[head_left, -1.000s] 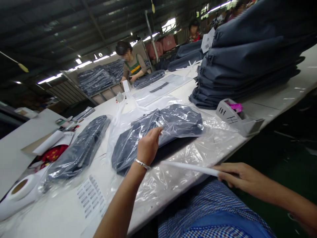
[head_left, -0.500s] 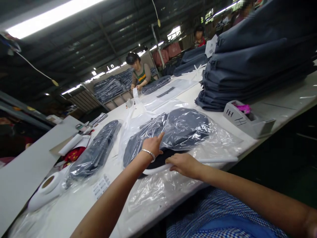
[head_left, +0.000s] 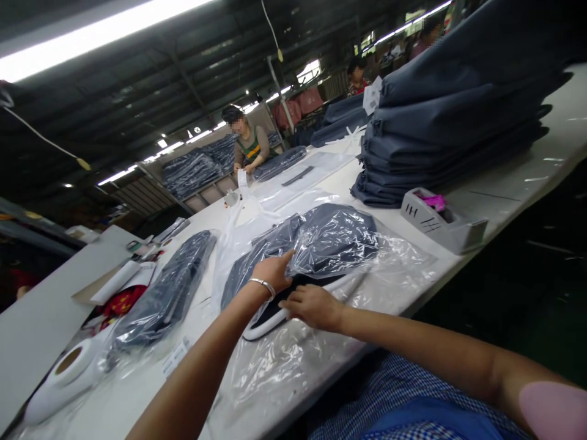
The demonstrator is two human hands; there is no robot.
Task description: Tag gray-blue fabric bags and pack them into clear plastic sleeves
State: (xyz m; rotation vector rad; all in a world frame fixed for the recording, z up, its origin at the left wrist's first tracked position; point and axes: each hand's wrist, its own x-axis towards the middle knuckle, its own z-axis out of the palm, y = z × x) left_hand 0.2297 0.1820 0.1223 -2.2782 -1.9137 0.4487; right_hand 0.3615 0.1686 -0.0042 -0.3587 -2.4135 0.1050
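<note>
A dark blue-grey folded fabric item [head_left: 337, 235] lies on the table in a clear plastic bag [head_left: 403, 260], its near edge uncovered by the plastic. Along that edge runs a bendy white tube [head_left: 263, 330], curving round the left corner and passing behind my right hand. My left hand [head_left: 273, 273], with a bracelet at the wrist, rests on the plastic at the opening, index finger stretched out and thumb apart. Close beside it, my right hand [head_left: 314, 307] has its fingers closed on the white tube; the fingertips are partly hidden.
A tall stack of dark fabric items [head_left: 426, 146] stands at right, behind a grey box [head_left: 440, 223] with something pink inside. Another bagged item [head_left: 167, 290] and a white roll [head_left: 68, 373] lie at left. Across the table a co-worker [head_left: 250, 143] handles similar goods.
My right hand has moved left along the near edge, closer to my left hand. The tube's right end, which stuck out past my wrist, now lies against the item's edge. The view has shifted slightly.
</note>
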